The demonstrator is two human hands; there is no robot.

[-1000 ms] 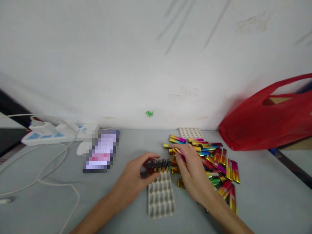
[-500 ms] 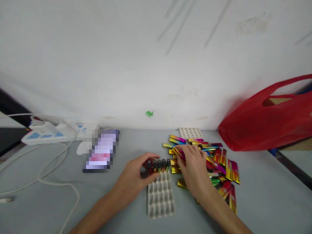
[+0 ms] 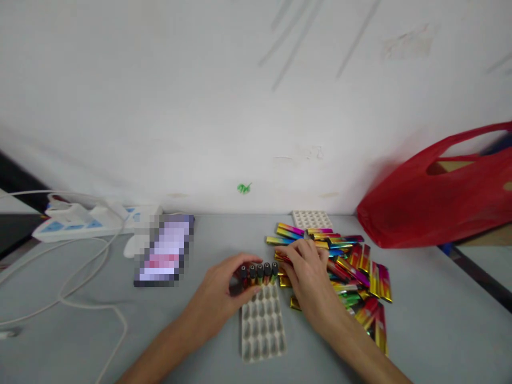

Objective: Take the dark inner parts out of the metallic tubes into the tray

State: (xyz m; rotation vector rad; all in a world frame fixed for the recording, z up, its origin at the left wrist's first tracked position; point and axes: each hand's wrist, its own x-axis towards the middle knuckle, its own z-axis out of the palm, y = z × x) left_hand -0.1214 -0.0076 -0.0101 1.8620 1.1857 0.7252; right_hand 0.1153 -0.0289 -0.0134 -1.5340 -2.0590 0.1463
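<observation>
A pale tray (image 3: pixel 264 325) with rows of oval pockets lies on the table in front of me. Several lighters (image 3: pixel 260 271) stand upright in a row at its far end, black ends up. My left hand (image 3: pixel 226 285) curls around this row from the left, thumb in front and fingers behind. My right hand (image 3: pixel 308 269) is closed on a red and gold lighter (image 3: pixel 282 257), pinched between thumb and fingertips just right of the row. Beneath and around that hand spreads a loose pile of shiny multicoloured lighters (image 3: pixel 352 266).
Near the wall lies a second pale pocketed tray (image 3: pixel 312 219). A red bag (image 3: pixel 440 197) stands at the right. To the left are a blurred-out phone (image 3: pixel 166 250), a white power strip (image 3: pixel 80 226) and loose white cables (image 3: pixel 92 304).
My right hand has shifted slightly left, bringing the lighter in its fingers closer to the upright row. My left hand stays around the row. The view has shifted a little.
</observation>
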